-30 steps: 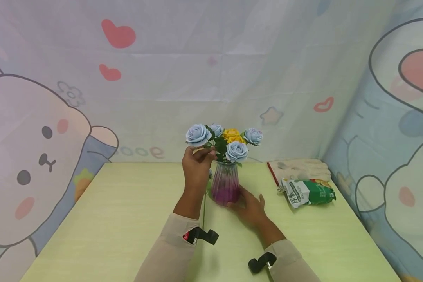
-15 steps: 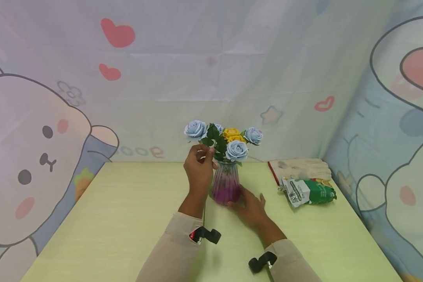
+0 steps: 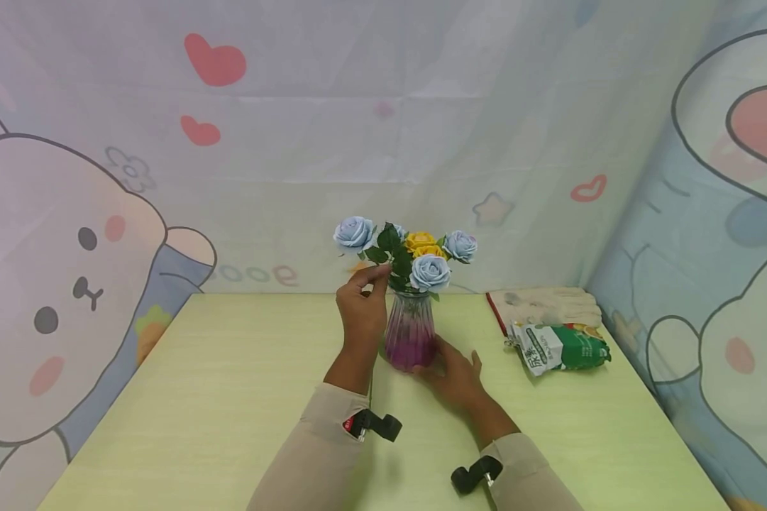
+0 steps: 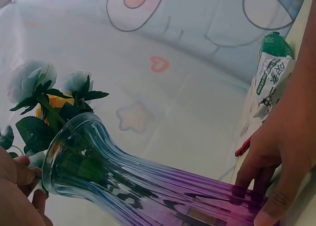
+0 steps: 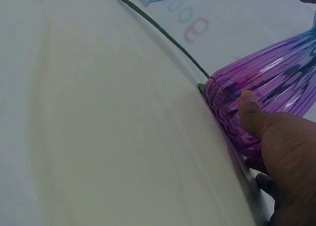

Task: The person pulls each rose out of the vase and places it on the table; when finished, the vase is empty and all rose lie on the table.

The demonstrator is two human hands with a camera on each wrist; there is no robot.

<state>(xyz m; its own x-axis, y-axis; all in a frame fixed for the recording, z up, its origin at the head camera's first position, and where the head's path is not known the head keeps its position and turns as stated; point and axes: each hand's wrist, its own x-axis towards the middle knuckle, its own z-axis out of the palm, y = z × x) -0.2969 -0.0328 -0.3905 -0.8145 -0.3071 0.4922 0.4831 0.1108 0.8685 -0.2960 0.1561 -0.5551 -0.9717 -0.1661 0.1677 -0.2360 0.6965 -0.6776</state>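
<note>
Purple see-through vase (image 3: 410, 333): stands upright on the pale green table (image 3: 249, 397); it could tip if someone tugs hard up high, because the roses look top-heavy.
Left blue rose (image 3: 354, 234): leans out to the side, so it could flop if its stem sits loose.
Greenery (image 3: 401, 262): leaves could pop off if pulled too hard.
Right hand (image 3: 453, 376): holds the vase's foot from the right, thumb and fingers curled round it.
Left hand (image 3: 362, 305): up by the vase's rim, on its left; finger and thumb pinch the greenery, stem or leaf, I can't tell.
Loose stem (image 5: 163, 31): beside the vase's foot; a sleeve could bump it.
Green-and-white packet (image 3: 558, 348): off to the right, apart from both hands.
</note>
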